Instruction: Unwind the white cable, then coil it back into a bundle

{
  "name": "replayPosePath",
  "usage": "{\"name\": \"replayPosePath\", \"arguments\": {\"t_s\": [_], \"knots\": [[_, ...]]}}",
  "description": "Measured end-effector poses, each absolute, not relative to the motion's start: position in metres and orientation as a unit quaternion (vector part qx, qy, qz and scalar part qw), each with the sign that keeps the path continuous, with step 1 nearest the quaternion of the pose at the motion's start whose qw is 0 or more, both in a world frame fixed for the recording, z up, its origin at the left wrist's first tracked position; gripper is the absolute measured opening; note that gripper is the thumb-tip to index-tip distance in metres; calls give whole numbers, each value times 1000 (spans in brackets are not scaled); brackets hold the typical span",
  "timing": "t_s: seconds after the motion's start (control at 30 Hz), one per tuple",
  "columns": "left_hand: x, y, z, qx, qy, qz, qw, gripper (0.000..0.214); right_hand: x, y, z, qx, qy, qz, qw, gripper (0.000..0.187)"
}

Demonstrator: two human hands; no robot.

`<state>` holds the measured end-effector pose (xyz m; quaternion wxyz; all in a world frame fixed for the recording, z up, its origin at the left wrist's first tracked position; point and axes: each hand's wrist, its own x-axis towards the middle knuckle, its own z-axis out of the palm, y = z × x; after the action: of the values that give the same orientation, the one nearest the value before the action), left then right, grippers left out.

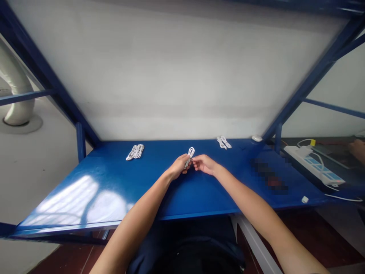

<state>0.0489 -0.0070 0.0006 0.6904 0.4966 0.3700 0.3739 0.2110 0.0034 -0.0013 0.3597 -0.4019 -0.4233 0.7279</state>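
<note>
My left hand (179,166) is closed round a small coiled white cable (190,152), whose loop sticks up above the fingers. My right hand (204,164) meets it from the right, its fingertips pinched on the lower part of the same cable. Both hands hover just above the blue table (114,182) near its middle. A bundled white cable (135,152) lies on the table to the far left. Another bundled white cable (224,142) lies at the back right.
A small white object (257,138) sits at the table's back right corner. A white power strip (313,166) with cords lies on the neighbouring surface at right, beside another person's hand (358,148). Blue frame posts rise at both back corners. A small white piece (305,199) rests near the right front edge.
</note>
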Motion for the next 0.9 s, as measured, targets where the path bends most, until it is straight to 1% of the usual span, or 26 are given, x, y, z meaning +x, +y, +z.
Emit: {"name": "replayPosePath", "arguments": {"t_s": [0.07,0.13,0.23,0.33,0.4,0.47,0.6,0.7,0.8,0.9], "knots": [[47,-7,2,481,367,370,705,21,210,3,-3,-410,-451,700,373,12],[46,-7,4,466,374,369,712,20,208,2,-4,-439,-499,637,390,14],[46,-7,5,452,396,374,706,19,205,0,-7,-482,-612,454,432,14],[47,-6,6,448,419,376,695,17,205,-3,-7,-450,-720,254,463,12],[47,-5,5,444,426,377,693,16,208,-6,-5,-414,-768,177,455,8],[46,-4,3,440,428,377,693,16,210,-8,-2,-386,-805,128,433,6],[45,-1,-1,449,431,370,690,17,212,-8,0,-354,-850,63,385,10],[45,-2,0,454,432,362,689,16,212,-6,-2,-353,-858,40,371,12],[45,-4,3,451,427,354,699,17,212,-4,-3,-361,-854,57,370,14],[45,-4,4,452,424,353,701,20,213,-4,-2,-374,-838,116,379,14]]}}
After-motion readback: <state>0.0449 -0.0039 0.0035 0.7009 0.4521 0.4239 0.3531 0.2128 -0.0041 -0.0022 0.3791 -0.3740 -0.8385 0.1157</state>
